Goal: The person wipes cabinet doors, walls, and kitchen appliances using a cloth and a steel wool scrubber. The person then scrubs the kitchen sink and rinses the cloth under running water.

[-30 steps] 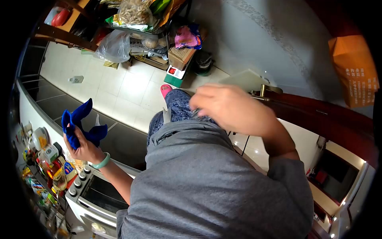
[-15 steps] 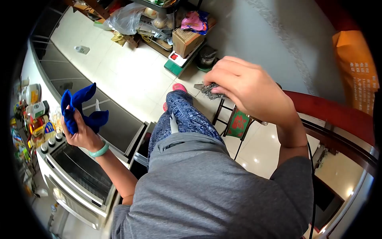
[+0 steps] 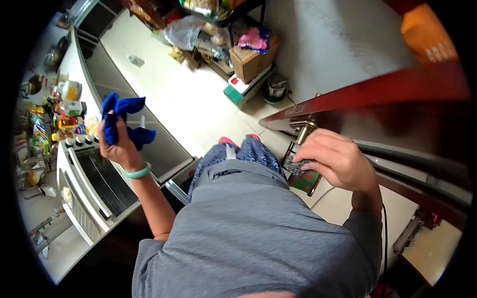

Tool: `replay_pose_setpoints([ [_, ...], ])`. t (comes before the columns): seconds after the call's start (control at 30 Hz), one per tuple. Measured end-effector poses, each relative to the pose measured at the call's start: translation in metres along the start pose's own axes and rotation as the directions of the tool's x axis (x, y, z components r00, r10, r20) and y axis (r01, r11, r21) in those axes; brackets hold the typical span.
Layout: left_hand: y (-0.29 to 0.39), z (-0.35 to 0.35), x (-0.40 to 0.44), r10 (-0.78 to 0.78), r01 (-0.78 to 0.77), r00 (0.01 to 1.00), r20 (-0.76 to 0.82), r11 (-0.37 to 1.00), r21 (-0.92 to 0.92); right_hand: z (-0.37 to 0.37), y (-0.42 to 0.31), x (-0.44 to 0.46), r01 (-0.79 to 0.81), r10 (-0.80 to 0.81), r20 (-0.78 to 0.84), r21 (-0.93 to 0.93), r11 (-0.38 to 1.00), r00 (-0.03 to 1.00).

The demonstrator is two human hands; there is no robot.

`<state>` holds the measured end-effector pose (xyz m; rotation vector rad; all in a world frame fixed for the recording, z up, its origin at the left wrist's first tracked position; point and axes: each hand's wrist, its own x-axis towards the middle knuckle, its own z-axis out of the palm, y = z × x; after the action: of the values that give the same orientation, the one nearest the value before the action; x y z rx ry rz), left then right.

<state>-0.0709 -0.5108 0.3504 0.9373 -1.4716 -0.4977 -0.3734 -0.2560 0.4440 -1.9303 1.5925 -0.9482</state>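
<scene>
My left hand, raised at the left with a pale green bangle on the wrist, is closed round a bunched blue cloth. Between the fingers and thumb of my right hand is a grey metal scouring pad. That hand is just below a brass door handle on a dark red door; whether they touch is hard to tell.
A white oven and a counter crowded with bottles are at the left. Ahead stand a cardboard box and a dark bucket. An orange bag hangs at the upper right.
My right hand with the scouring pad has moved down and right. The blue cloth in my left hand has shifted right in view. The view has turned, and the door and its handle now show more.
</scene>
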Motion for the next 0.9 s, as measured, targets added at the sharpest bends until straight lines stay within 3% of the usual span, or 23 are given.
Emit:
replay_pose_setpoints([
  [0.13,0.02,0.014,0.0,0.066,-0.062,0.997,0.035,0.993,-0.103,0.005,-0.006,-0.046,-0.022,0.048,-0.237,0.109,0.994,0.97],
  [0.2,-0.007,0.013,-0.001,0.069,-0.068,0.997,0.028,0.997,-0.035,0.02,0.008,-0.051,0.003,0.035,-0.47,0.078,0.997,0.882],
  [0.27,0.03,0.024,-0.007,0.096,-0.068,0.989,0.114,0.97,-0.232,0.035,0.025,-0.037,-0.008,-0.156,-0.686,-0.23,0.973,0.711],
  [0.3,0.042,0.024,-0.01,0.122,-0.086,0.986,0.11,0.953,-0.292,0.04,0.03,-0.025,0.01,-0.389,-0.675,-0.492,0.871,0.627],
  [0.33,0.053,0.022,-0.014,0.148,-0.103,0.983,0.105,0.931,-0.35,0.049,0.039,-0.018,-0.015,-0.473,-0.646,-0.6,0.8,0.599],
  [0.37,0.042,0.017,-0.012,0.219,-0.203,0.972,0.084,0.965,-0.167,0.051,0.043,-0.006,-0.032,-0.541,-0.59,-0.693,0.721,0.599],
  [0.43,0.039,0.013,-0.017,0.027,-0.023,0.999,0.03,0.991,-0.13,0.042,0.054,0.003,0.035,-0.619,-0.531,-0.742,0.669,0.578],
  [0.53,0.046,0.01,-0.021,0.081,-0.083,0.996,-0.021,0.982,-0.168,0.037,0.074,0.008,0.149,-0.616,-0.496,-0.693,0.706,0.612],
  [0.67,0.054,-0.007,-0.031,-0.132,0.113,0.989,-0.067,0.965,-0.236,0.027,0.067,0.016,0.113,-0.581,-0.557,-0.656,0.746,0.594],
  [0.77,0.032,-0.013,-0.037,-0.112,0.085,0.99,-0.092,0.963,-0.256,0.028,0.066,0.03,0.224,-0.528,-0.611,-0.505,0.834,0.59],
  [0.9,0.028,-0.013,-0.039,-0.228,0.174,0.966,-0.121,0.922,-0.345,0.051,0.053,0.057,0.295,-0.357,-0.569,-0.201,0.934,0.741],
])
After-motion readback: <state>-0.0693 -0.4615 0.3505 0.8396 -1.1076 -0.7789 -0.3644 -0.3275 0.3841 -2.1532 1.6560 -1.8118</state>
